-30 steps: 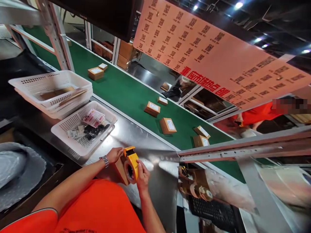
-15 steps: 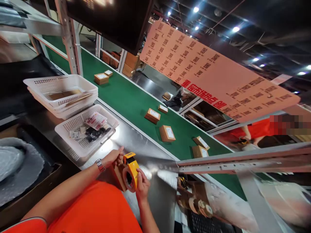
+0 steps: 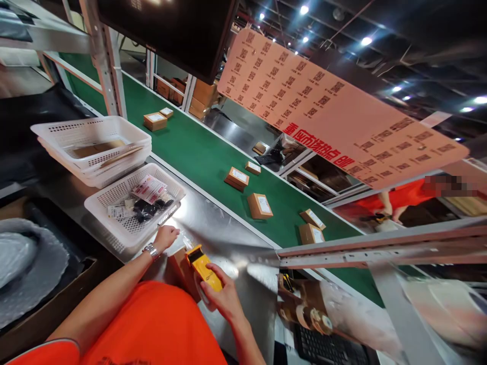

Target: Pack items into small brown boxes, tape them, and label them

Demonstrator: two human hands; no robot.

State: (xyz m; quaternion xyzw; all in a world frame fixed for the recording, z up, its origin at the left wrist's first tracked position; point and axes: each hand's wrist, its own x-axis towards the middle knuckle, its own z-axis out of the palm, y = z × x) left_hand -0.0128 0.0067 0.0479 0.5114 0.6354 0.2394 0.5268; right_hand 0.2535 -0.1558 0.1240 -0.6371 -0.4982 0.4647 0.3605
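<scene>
My right hand [image 3: 223, 296] grips a yellow tape dispenser [image 3: 202, 262] and presses its front end on a small cardboard box [image 3: 179, 267] that lies on the steel worktable [image 3: 213, 223]. My left hand [image 3: 164, 236], with a metal watch on the wrist, rests on the far edge of the same box. The box is partly hidden by the dispenser and my orange shirt.
A white basket [image 3: 114, 227] with packets and dark items stands left of my hands, stacked baskets [image 3: 91, 175] behind it. Several labelled boxes ride the green conveyor [image 3: 198, 152]. Tape rolls [image 3: 304, 317] and a keyboard [image 3: 327, 344] lie at lower right. A person in orange works across the belt.
The tape dispenser has tilted down flat and slid toward me along the box top. My left hand has moved from the dispenser side to the box's far edge.
</scene>
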